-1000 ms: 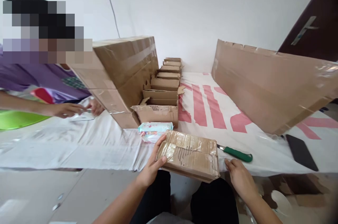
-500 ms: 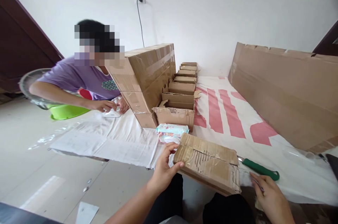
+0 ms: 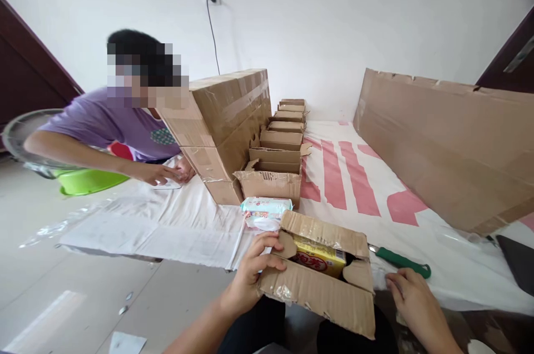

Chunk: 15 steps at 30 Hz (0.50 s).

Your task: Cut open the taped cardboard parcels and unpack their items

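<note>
A small cardboard box (image 3: 323, 295) sits in front of me at the table's near edge, its long top flaps spread apart. Inside, a yellow printed package (image 3: 323, 257) shows between the flaps. My left hand (image 3: 252, 268) grips the box's left end, fingers over the top. To the right, my right hand (image 3: 417, 298) is closed in a pinch near some crumpled clear plastic (image 3: 379, 278); I cannot make out what is in the fingertips. A green-handled tool (image 3: 403, 263) lies just behind that hand, its metal end beside the box.
Behind the box lies a wipes pack (image 3: 267, 212). Open cardboard boxes (image 3: 271, 182) run back in a row beside stacked taped cartons (image 3: 221, 143). A large cardboard panel (image 3: 446, 143) stands at right. A person (image 3: 120, 126) works at left.
The box's top flaps, closed before, have opened and uncovered the yellow package. My left hand still holds the left end. The thin item seen in my right hand no longer shows.
</note>
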Available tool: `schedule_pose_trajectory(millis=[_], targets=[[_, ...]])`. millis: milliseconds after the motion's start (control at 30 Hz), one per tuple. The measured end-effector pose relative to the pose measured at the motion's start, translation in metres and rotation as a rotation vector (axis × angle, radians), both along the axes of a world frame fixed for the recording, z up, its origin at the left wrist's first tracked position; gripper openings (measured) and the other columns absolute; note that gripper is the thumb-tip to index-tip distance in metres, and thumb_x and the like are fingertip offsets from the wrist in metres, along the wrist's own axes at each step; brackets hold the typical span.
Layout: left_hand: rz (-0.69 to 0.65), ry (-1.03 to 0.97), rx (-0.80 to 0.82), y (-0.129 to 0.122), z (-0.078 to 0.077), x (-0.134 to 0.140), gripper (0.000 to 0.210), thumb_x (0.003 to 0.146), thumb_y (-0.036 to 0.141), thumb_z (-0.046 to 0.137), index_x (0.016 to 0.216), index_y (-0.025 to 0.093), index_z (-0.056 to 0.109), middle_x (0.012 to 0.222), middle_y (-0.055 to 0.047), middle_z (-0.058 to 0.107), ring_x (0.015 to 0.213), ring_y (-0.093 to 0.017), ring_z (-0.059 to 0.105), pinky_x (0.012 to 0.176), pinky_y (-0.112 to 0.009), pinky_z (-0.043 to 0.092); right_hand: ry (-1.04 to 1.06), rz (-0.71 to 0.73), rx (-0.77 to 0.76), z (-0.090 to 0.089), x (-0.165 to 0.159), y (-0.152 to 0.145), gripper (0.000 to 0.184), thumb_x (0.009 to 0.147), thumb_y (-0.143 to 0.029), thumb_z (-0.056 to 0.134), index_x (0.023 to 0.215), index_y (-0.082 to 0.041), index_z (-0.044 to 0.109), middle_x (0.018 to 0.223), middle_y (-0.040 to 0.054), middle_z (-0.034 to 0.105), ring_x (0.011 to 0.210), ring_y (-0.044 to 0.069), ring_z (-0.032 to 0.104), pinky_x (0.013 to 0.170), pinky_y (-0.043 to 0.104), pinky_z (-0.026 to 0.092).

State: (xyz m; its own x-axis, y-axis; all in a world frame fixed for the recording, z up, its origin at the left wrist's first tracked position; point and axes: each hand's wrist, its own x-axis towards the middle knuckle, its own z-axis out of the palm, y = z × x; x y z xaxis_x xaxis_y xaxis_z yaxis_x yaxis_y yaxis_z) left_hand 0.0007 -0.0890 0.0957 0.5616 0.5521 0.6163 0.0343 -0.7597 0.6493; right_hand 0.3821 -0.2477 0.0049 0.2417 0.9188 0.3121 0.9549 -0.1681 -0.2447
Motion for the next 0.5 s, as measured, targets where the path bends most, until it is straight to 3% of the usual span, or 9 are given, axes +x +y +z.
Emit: schedule_pose_trajectory(millis=[133, 333, 400, 500], targets=[[-0.034, 0.021, 0.011, 0.005, 0.0, -0.004, 0.012, 0.084, 0.023, 0.067, 0.094, 0.026, 0.069, 0.111, -0.008, 0.059, 0.123, -0.027, 0.046, 0.102, -0.041, 0.04, -0.011, 0.054, 0.101, 0.017, 0.0, 0.005, 0.039, 0.095, -0.04, 0.041, 0.109, -0.016, 0.067, 0.089, 0.0089, 0.07, 0.084, 0.026, 0.063, 0.075, 0.042, 0.051], [-0.104, 0.083, -0.103, 0.015, 0.009, -0.013, 0.031, 0.098, 0.023, 0.039, 0.103, 0.025, 0.069, 0.105, -0.01, 0.066, 0.118, -0.025, 0.053, 0.1, -0.042, 0.042, 0.068, 0.208, 0.411, 0.079, -0.041, 0.013, 0.024, 0.092, -0.029, 0.053, 0.113, -0.023, 0.062, 0.099, 0.0051, 0.071, 0.091, 0.023, 0.064, 0.09, 0.043, 0.046], [-0.095, 0.109, -0.131, 0.017, 0.019, -0.014, 0.032, 0.099, 0.023, 0.036, 0.106, 0.023, 0.067, 0.105, -0.011, 0.067, 0.116, -0.025, 0.054, 0.098, -0.042, 0.044, 0.18, 0.251, 0.422, 0.099, -0.058, 0.013, 0.026, 0.092, -0.027, 0.054, 0.117, -0.027, 0.061, 0.106, 0.0038, 0.07, 0.099, 0.023, 0.064, 0.101, 0.046, 0.041], [-0.011, 0.15, -0.117, 0.015, 0.037, -0.009, 0.023, 0.095, 0.021, 0.044, 0.107, 0.021, 0.064, 0.101, -0.01, 0.066, 0.103, -0.023, 0.059, 0.088, -0.038, 0.047, 0.61, 0.322, 0.307, 0.127, -0.083, 0.012, 0.039, 0.097, -0.034, 0.044, 0.136, -0.031, 0.045, 0.133, 0.0058, 0.058, 0.125, 0.025, 0.052, 0.105, 0.044, 0.041]])
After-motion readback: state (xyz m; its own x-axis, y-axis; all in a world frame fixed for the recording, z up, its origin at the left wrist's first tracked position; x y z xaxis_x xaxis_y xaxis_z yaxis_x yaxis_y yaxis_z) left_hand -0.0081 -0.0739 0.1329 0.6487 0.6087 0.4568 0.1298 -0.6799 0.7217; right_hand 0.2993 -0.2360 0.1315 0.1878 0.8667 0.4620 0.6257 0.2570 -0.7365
